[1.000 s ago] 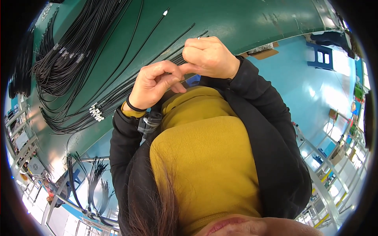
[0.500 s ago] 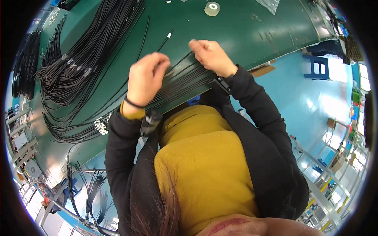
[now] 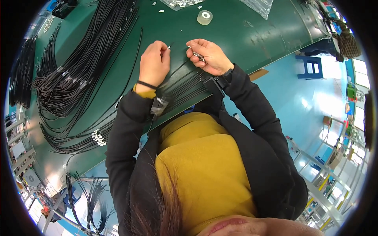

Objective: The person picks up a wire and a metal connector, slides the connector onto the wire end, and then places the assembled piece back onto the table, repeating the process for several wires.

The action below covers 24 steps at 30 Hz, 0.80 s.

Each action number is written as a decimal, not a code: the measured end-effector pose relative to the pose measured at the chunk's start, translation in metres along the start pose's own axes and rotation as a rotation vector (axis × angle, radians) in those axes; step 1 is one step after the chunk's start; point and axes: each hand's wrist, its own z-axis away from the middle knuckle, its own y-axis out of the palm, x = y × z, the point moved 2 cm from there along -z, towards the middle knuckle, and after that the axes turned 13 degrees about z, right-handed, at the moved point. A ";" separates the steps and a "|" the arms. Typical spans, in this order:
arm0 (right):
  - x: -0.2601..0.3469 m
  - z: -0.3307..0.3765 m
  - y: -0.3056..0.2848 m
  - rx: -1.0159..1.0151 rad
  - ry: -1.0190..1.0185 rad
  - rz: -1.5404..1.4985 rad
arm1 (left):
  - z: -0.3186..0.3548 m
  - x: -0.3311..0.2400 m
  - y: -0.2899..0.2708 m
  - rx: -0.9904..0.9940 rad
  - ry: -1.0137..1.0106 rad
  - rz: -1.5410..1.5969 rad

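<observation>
My left hand is closed in a pinch on a thin black cable, and the cable's white-tipped end sticks out past the fingertips. Facing it a short way to the right, my right hand has its fingers curled around several small metallic parts. A tiny pale piece shows between its thumb and fingertip. Below both hands, a row of black cables lies along the table's near edge. White tags sit on cables left of my left sleeve.
Thick bundles of black cable cover the left of the green table. Farther back are a tape roll, a clear bag and scattered white pieces. A blue stool stands on the floor at right.
My right hand has turned so that the metallic parts in its curled fingers show. The left hand has moved up and right, now pinching the white-tipped cable end. The view has shifted slightly.
</observation>
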 end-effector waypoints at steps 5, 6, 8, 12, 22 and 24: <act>-0.004 -0.001 0.002 0.106 -0.046 0.002 | 0.013 -0.025 -0.004 0.046 -0.002 0.302; -0.005 -0.001 0.003 0.130 -0.059 0.000 | 0.015 -0.026 -0.004 0.047 0.024 0.322; -0.006 0.000 0.006 0.140 -0.063 -0.016 | 0.017 -0.025 -0.004 0.044 0.044 0.310; -0.002 0.006 0.010 0.179 -0.091 -0.014 | 0.019 -0.028 -0.003 0.034 0.093 0.288; -0.007 0.005 0.005 0.066 -0.027 -0.010 | 0.022 -0.035 -0.006 0.003 0.096 0.298; -0.007 0.004 0.007 0.071 -0.032 -0.038 | 0.023 -0.036 -0.006 0.006 0.097 0.298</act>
